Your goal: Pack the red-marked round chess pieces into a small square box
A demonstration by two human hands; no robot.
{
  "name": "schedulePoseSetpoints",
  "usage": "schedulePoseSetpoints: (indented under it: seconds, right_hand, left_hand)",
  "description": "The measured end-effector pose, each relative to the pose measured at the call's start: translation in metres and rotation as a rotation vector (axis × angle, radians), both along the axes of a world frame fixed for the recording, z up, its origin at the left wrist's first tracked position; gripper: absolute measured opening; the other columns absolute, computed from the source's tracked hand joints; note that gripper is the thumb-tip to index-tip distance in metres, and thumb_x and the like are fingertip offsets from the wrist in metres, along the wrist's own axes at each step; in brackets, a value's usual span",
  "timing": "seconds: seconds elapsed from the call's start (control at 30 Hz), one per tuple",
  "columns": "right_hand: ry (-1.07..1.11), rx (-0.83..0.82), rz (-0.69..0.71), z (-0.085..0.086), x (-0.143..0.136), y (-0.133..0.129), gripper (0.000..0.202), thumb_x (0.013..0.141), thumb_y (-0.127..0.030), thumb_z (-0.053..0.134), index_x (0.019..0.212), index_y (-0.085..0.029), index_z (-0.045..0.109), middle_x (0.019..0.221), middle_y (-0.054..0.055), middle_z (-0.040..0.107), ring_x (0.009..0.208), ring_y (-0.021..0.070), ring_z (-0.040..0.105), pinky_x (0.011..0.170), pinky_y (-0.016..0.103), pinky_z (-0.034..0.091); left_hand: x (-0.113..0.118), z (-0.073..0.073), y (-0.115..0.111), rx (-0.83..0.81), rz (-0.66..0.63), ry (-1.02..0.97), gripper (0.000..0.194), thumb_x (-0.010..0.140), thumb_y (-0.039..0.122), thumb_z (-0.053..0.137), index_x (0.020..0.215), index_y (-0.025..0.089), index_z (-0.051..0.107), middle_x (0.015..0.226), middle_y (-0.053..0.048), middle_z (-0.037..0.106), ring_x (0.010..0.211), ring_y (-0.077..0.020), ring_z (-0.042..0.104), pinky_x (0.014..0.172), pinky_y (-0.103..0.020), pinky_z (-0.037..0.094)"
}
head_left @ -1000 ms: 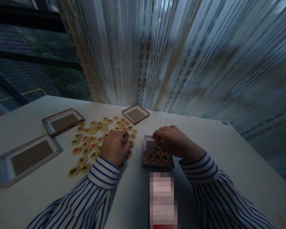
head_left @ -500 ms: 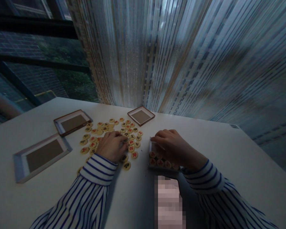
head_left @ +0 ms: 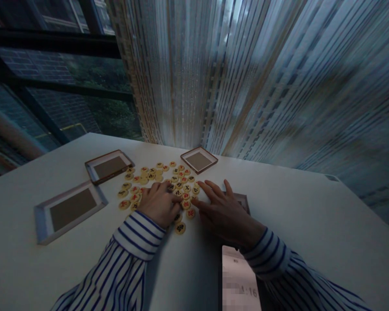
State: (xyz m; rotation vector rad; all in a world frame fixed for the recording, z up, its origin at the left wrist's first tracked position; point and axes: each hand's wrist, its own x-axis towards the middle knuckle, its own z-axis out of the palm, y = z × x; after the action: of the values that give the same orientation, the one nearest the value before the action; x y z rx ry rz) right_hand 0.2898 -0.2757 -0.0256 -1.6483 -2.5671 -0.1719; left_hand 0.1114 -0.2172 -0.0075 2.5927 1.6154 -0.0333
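Many round Chinese chess pieces with red or black characters lie loosely spread on the white table. My left hand is bent over the right part of the spread, fingers apart, its tips among the pieces. At the right edge of the spread, my right hand is open with fingers stretched out, fingertips close to the outermost pieces. Beneath and behind my right hand sits a small box, mostly covered, so its contents are hidden.
Two shallow box parts, a brown-edged tray and a pale tray, lie at the left. Another shallow tray is at the back by the string curtain. A lit phone lies at the near edge.
My right hand has moved left from the box to the edge of the pieces, and its fingers have spread. My left hand stays over the pieces. The view has shifted slightly.
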Motion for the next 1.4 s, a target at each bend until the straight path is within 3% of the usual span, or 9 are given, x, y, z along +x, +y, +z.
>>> schedulePoseSetpoints:
  seconds: [0.4, 0.77, 1.1, 1.4]
  right_hand:
    - [-0.012, -0.038, -0.018, 0.0, -0.001, 0.0, 0.037, 0.089, -0.033, 0.037, 0.124, -0.029, 0.047, 0.143, 0.012, 0.029, 0.132, 0.0304, 0.022, 0.098, 0.066, 0.012]
    - [0.003, -0.019, -0.013, -0.002, 0.0, 0.001, 0.036, 0.089, -0.034, 0.037, 0.122, -0.027, 0.049, 0.143, 0.013, 0.03, 0.131, 0.0309, 0.023, 0.098, 0.067, 0.012]
    - [-0.003, -0.012, -0.023, 0.0, 0.0, 0.001, 0.035, 0.089, -0.033, 0.038, 0.121, -0.027, 0.05, 0.143, 0.012, 0.031, 0.131, 0.0301, 0.024, 0.098, 0.066, 0.012]
    - [0.001, -0.005, -0.016, 0.003, -0.001, 0.001, 0.034, 0.088, -0.033, 0.038, 0.119, -0.026, 0.051, 0.142, 0.013, 0.031, 0.131, 0.0303, 0.024, 0.098, 0.066, 0.012]
  left_hand:
    - [-0.006, -0.007, 0.005, -0.006, -0.055, -0.072, 0.029, 0.076, 0.034, 0.047, 0.093, 0.036, 0.07, 0.121, -0.007, 0.054, 0.114, -0.0336, 0.042, 0.09, -0.053, 0.035]
    - [0.0, -0.005, 0.003, -0.002, -0.041, -0.002, 0.033, 0.078, 0.033, 0.046, 0.104, 0.035, 0.066, 0.123, -0.008, 0.052, 0.113, -0.0327, 0.044, 0.089, -0.052, 0.036]
    - [-0.001, -0.007, 0.004, 0.024, -0.027, -0.054, 0.027, 0.077, 0.033, 0.047, 0.089, 0.032, 0.071, 0.119, -0.008, 0.055, 0.112, -0.0338, 0.044, 0.086, -0.052, 0.038]
    - [0.006, -0.017, 0.012, 0.154, -0.001, -0.117, 0.024, 0.078, 0.031, 0.052, 0.095, 0.032, 0.07, 0.121, -0.006, 0.054, 0.113, -0.0314, 0.044, 0.086, -0.046, 0.04]
